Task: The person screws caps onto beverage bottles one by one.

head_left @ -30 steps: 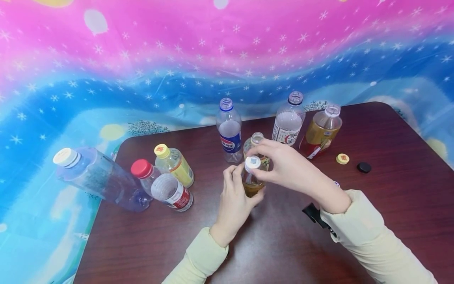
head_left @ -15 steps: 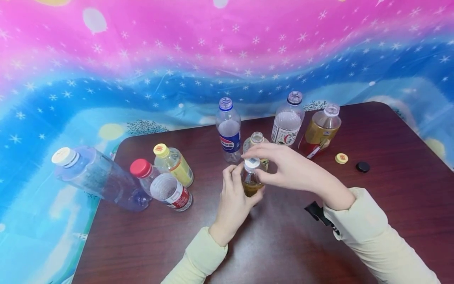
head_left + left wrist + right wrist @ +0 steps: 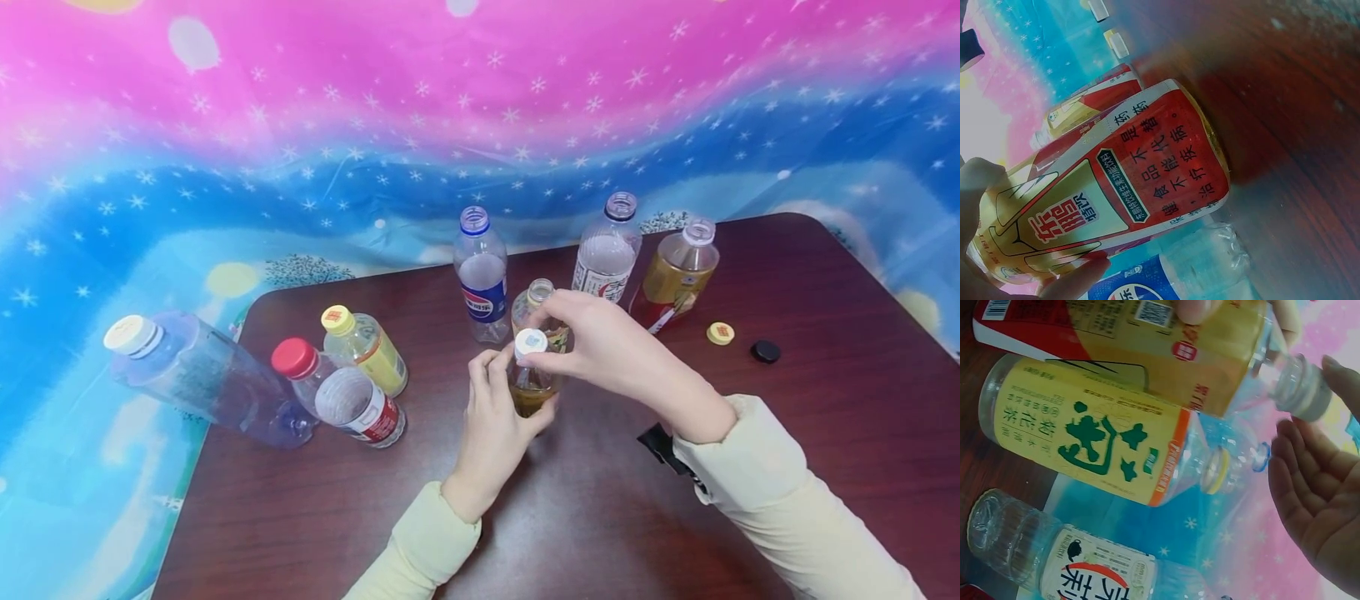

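Observation:
My left hand (image 3: 495, 442) grips a clear bottle with a red and gold label (image 3: 1147, 169) round its upper body, in front of me over the table. At its neck, my right hand (image 3: 618, 350) pinches the white bottle cap (image 3: 531, 342) between thumb and fingers; the other fingers extend past it in the right wrist view. The cap (image 3: 1311, 400) sits on the bottle's mouth. Right behind this bottle stands an uncapped bottle with a yellow label (image 3: 1097, 431), partly hidden by my right hand in the head view.
Uncapped bottles stand at the back: a Pepsi bottle (image 3: 483, 296), a white-labelled tea bottle (image 3: 602, 267) and a gold-labelled bottle (image 3: 678, 279). A yellow cap (image 3: 720, 333) and black cap (image 3: 766, 351) lie right. Left are a large bluish bottle (image 3: 217, 383), a red-capped bottle (image 3: 352, 400) and a yellow-capped bottle (image 3: 378, 358).
My right thumb and fingers opened wider around the cap half a second ago, and now close on it again with the hand turned. My left hand keeps its grip on the bottle.

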### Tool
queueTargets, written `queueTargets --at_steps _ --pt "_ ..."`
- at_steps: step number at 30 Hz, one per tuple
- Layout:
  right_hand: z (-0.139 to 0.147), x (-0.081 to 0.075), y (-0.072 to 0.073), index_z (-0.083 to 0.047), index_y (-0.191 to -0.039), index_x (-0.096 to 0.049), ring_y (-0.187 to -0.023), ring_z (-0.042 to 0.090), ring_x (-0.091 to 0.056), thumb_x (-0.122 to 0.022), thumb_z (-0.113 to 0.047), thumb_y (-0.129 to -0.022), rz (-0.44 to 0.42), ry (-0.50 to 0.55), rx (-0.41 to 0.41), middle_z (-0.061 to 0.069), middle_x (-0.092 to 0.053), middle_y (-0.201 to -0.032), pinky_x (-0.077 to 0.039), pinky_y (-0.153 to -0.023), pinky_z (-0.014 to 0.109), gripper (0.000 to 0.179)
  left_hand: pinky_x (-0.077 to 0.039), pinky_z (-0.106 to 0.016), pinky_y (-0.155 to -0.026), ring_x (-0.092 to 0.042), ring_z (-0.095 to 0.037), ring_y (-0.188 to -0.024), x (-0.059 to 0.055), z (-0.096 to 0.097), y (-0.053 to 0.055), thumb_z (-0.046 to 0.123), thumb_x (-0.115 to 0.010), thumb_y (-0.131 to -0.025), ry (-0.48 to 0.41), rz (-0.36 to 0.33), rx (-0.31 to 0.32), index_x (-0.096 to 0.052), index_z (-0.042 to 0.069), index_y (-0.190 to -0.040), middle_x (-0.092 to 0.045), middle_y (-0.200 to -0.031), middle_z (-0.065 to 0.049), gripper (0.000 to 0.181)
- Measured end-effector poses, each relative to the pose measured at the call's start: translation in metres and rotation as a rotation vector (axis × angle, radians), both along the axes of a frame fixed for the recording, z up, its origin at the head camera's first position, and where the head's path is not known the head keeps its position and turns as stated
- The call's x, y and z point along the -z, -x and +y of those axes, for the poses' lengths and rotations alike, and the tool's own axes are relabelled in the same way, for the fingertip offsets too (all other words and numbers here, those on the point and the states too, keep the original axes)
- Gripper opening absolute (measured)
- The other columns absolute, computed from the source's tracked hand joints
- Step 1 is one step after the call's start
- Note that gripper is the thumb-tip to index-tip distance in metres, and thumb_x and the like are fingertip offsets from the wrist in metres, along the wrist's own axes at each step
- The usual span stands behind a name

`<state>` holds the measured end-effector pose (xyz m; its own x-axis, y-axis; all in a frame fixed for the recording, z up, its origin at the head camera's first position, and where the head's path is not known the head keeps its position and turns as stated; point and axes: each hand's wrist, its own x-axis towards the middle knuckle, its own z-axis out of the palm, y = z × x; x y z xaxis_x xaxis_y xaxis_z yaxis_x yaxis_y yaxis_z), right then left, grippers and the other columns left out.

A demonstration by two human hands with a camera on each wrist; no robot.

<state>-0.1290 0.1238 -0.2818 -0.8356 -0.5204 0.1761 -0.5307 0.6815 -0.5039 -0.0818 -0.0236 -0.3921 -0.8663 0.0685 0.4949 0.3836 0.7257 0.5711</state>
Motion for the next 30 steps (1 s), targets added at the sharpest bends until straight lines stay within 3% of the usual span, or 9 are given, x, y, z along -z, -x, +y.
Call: queueTargets --at_steps 3,8,12,17,26,30 --pt "-0.002 0.004 0.002 -0.008 -0.102 -0.063 -0.087 0.019 -0.06 -0.078 -0.029 -0.078 -0.022 -0.006 -0.001 0.005 -0.066 -0.094 -0.053 -0.078 0.037 0.034 -0.057 -0.036 -0.081 -0.056 -0.028 -0.106 0.0 0.0 -0.001 0.028 -0.082 -0.073 -0.003 -0.009 0.0 -0.036 0.01 -0.133 -0.041 -0.114 -0.012 0.077" --pt "0.003 0.008 0.004 -0.005 -0.121 -0.061 -0.108 0.022 -0.06 -0.072 -0.017 -0.081 -0.007 0.051 -0.158 0.01 -0.065 -0.116 -0.051 -0.092 0.042 0.044 -0.057 -0.038 -0.08 -0.056 -0.028 -0.107 0.001 -0.001 -0.001 0.028 -0.082 -0.073 0.001 -0.007 0.006 -0.036 0.009 -0.132 -0.041 -0.115 -0.013 0.076" --pt "0.008 0.008 0.005 -0.006 -0.12 -0.064 -0.114 0.024 -0.059 -0.066 -0.012 -0.085 0.033 0.048 -0.242 0.009 -0.065 -0.12 -0.049 -0.096 0.045 0.036 -0.058 -0.038 -0.078 -0.058 -0.029 -0.104 0.001 -0.001 -0.001 0.027 -0.082 -0.072 0.005 0.005 0.0 -0.037 0.009 -0.13 -0.042 -0.115 -0.013 0.076" --pt "0.008 0.006 0.006 -0.005 -0.115 -0.067 -0.109 0.024 -0.062 -0.068 -0.012 -0.087 0.056 0.029 -0.229 0.009 -0.067 -0.115 -0.051 -0.091 0.043 0.03 -0.058 -0.037 -0.077 -0.06 -0.029 -0.101 0.002 -0.001 0.0 0.028 -0.083 -0.071 0.004 0.021 -0.009 -0.038 0.009 -0.13 -0.042 -0.113 -0.013 0.077" --pt "0.001 0.005 0.006 -0.008 -0.1 -0.066 -0.089 0.019 -0.06 -0.076 -0.024 -0.08 0.041 0.021 -0.103 0.003 -0.067 -0.093 -0.051 -0.079 0.037 0.028 -0.058 -0.037 -0.078 -0.059 -0.029 -0.1 0.001 0.0 0.0 0.028 -0.083 -0.071 0.008 0.016 -0.017 -0.039 0.008 -0.13 -0.041 -0.112 -0.012 0.077" --pt "0.003 0.006 0.006 -0.006 -0.111 -0.063 -0.099 0.02 -0.06 -0.077 -0.025 -0.079 -0.001 0.05 -0.124 0.006 -0.066 -0.105 -0.052 -0.086 0.038 0.039 -0.057 -0.038 -0.079 -0.059 -0.029 -0.102 -0.001 0.0 0.0 0.028 -0.083 -0.071 0.006 0.012 -0.009 -0.039 0.008 -0.131 -0.042 -0.113 -0.013 0.077"
